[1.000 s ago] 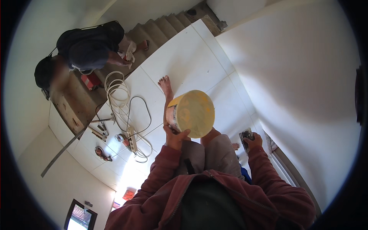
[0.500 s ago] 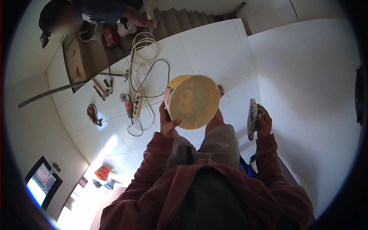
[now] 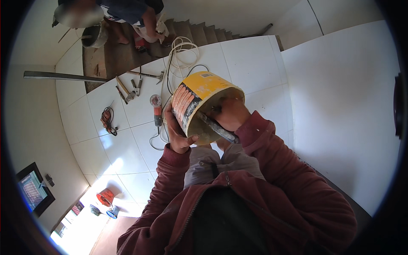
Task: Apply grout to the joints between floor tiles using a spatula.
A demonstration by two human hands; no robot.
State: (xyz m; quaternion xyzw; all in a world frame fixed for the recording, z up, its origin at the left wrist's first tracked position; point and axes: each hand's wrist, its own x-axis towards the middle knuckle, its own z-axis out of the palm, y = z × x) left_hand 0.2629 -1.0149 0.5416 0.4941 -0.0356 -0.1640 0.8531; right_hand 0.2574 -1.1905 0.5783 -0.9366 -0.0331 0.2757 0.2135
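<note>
A yellow plastic bucket [image 3: 208,82] with a dark printed panel is tilted in front of me, its mouth turned toward me. My left hand [image 3: 176,131] grips its left side, thumb over the rim and fingers along the outer wall. My right hand [image 3: 231,114] reaches into the mouth, closed on a grey, crusted hand float [image 3: 216,127] whose long edge slants across the opening. The float's handle is hidden by my fingers. Pale residue coats the part of the bucket's inside that shows.
On white floor tiles lie an angle grinder [image 3: 157,106], hammers [image 3: 126,91], a coiled brown cord [image 3: 107,119] and a white cable [image 3: 183,53]. Another person [image 3: 136,17] crouches by the brown stairs [image 3: 195,34], near a dark bucket [image 3: 94,37]. A white wall [image 3: 340,93] rises on the right.
My right hand has brought the float from the right side into the bucket. The bucket has tipped, showing more of its yellow side. The other person has shifted beside the stairs.
</note>
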